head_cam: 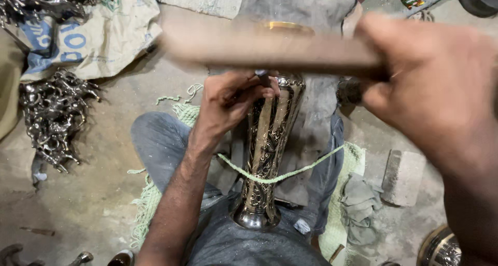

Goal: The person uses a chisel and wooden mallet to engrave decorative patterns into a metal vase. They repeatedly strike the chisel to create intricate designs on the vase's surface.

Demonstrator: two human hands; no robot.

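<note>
Here the left hand [228, 102] is closed around a small dark punch [263, 78], its tip set against the upper part of the vase [267, 152]. The vase is a tall metal piece, dark with bright engraved scrollwork, lying lengthwise between the person's legs with its flared foot near the belly and its neck pointing away. A green cord [290, 171] runs across the vase at its narrow waist and out over the right thigh.

The right hand [430, 84] is closed tight on the end of a wooden stick [270, 51], which is blurred and stretches crosswise just above the punch and the left hand. Whether the stick touches the punch cannot be told through the blur. A brass rim [286, 26] shows just beyond the stick.

The person sits on a pale green mat [155, 193] on a dusty floor [104, 193]. To the left lies a heap of dark metal castings [54, 115], with a printed sack [88, 38] above it. To the right, a stone block [402, 177] rests near a crumpled grey rag [358, 201], and a round metal vessel [440, 249] sits at the lower right corner.
</note>
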